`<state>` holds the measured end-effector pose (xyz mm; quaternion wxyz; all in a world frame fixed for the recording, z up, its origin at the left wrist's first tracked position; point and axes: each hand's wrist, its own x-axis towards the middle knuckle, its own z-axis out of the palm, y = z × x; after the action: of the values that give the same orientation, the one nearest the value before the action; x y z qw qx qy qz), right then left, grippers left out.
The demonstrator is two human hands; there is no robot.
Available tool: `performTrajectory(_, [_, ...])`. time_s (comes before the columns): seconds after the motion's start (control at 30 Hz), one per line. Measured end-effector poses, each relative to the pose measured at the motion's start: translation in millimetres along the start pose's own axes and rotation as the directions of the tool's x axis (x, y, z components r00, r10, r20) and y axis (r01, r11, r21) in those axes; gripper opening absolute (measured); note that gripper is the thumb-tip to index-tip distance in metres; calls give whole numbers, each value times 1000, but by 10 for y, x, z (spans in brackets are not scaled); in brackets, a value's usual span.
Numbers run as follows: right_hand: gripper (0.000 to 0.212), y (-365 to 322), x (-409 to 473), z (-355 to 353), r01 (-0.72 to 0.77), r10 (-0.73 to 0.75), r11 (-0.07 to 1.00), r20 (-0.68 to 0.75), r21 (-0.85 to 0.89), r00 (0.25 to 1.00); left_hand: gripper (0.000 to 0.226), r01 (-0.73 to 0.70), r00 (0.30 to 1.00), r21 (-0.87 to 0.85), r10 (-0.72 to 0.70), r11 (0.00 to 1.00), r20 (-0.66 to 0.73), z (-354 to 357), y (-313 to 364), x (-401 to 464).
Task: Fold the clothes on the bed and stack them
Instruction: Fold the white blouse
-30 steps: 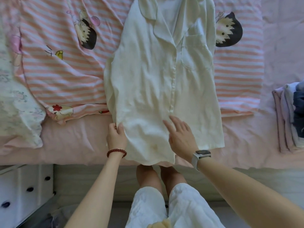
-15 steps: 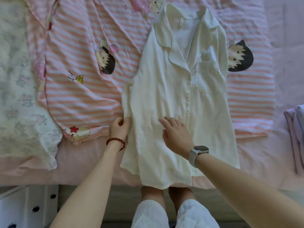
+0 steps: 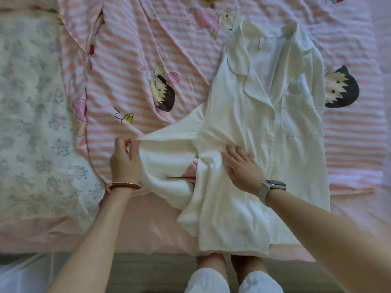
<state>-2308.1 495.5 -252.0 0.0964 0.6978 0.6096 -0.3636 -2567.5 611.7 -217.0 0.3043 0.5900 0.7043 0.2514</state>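
A white collared shirt (image 3: 275, 132) with a chest pocket lies front up on the bed, its hem at the near edge. My left hand (image 3: 124, 159) grips the shirt's left sleeve (image 3: 167, 153) and holds it drawn out to the left, off the body of the shirt. My right hand (image 3: 243, 168) lies flat on the lower left part of the shirt, fingers spread, pressing the cloth down.
Under the shirt lies a pink-and-white striped cartoon-print blanket (image 3: 148, 60). A floral pillow (image 3: 38, 123) is at the left. The pink sheet (image 3: 105, 235) runs along the near bed edge. My legs (image 3: 230, 278) stand against the bed below the shirt's hem.
My left hand has pulled the sleeve out from the shirt's left side toward the left. My right hand stays pressed on the shirt. The view has shifted, and the folded stack at the right is out of view.
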Motion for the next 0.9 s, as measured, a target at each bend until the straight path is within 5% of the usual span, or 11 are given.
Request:
performTrajectory(0.1, [40, -89, 13, -73, -63, 65, 996, -30, 65, 997, 19, -266, 955, 180, 285, 947, -88, -183, 79, 87])
performTrajectory(0.17, [36, -255, 59, -152, -120, 150, 978, -175, 169, 973, 33, -390, 921, 237, 376, 890, 103, -196, 96, -49])
performTrajectory(0.23, [33, -461, 103, -232, -79, 201, 935, -333, 346, 921, 36, -363, 837, 216, 216, 906, 503, -160, 84, -276])
performTrajectory(0.27, [31, -572, 122, -262, -24, 202, 899, -366, 436, 908, 32, -327, 730, 230, 90, 917, 677, -136, 42, -395])
performTrajectory(0.33, [29, -790, 147, -297, 36, 189, 822, -331, 569, 925, 13, -189, 581, 179, -37, 966, 813, -109, -91, -556])
performTrajectory(0.5, [29, -1107, 294, -268, -172, 289, 747, -81, 642, 954, 18, 326, 728, -117, -169, 938, 665, -108, -147, -511])
performTrajectory(0.57, [18, -1162, 342, -243, -231, 343, 632, 0, 740, 939, 19, 318, 800, -121, -197, 941, 567, -58, -154, -476])
performTrajectory(0.67, [11, -1160, 284, -237, -208, 398, 261, 91, 943, 913, 13, 100, 917, 49, -111, 994, 384, 6, -207, -370])
performTrajectory(0.77, [14, -1027, 80, -186, -117, 381, 4, 106, 993, 919, 39, 24, 854, 240, -145, 970, 500, 104, -275, -307])
performTrajectory(0.9, [10, -780, -198, -72, -52, 440, 2, 46, 999, 897, 67, -80, 709, 373, -210, 925, 673, 307, -248, -508])
